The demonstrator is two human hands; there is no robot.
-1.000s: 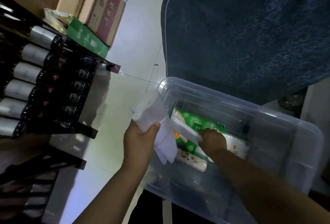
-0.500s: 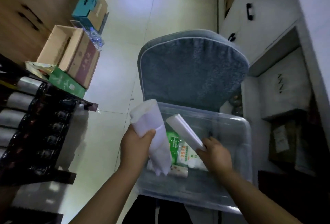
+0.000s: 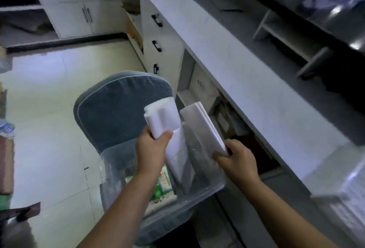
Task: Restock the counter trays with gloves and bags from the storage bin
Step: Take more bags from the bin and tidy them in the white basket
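White bag roll (image 3: 164, 121), flat clear packet (image 3: 201, 126)

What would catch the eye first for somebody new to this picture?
First, the two hands in the centre: the left hand holds a white roll, the right hand a flat clear pack. Below them sits the clear storage bin by a blue-grey chair; the pale counter runs along the right.

dim bluish light, motion blur, wide-angle edge warp, glare on floor (image 3: 49, 65)
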